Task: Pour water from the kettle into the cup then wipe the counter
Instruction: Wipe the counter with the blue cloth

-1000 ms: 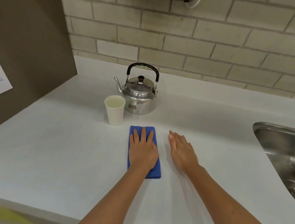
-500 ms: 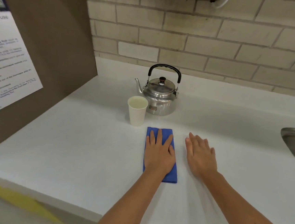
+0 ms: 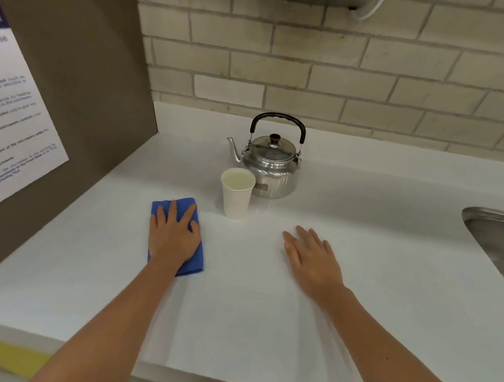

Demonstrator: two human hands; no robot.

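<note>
Blue cloth [image 3: 191, 264] lies flat on the tabletop [image 3: 232, 326], left of centre, just left of the cup [image 3: 236, 194]. My left hand [image 3: 173, 238] presses it, fingers [image 3: 172, 211] spread flat on top, not gripping, so the whole palm drives the wipe. Cup looks filled and stands touching or just in front of the kettle [image 3: 270, 162] toward the back edge, so pouring is probably done. My right hand [image 3: 312, 257] rests open and empty, bracing me. Sink [image 3: 497, 230] sits at the right edge.
</note>
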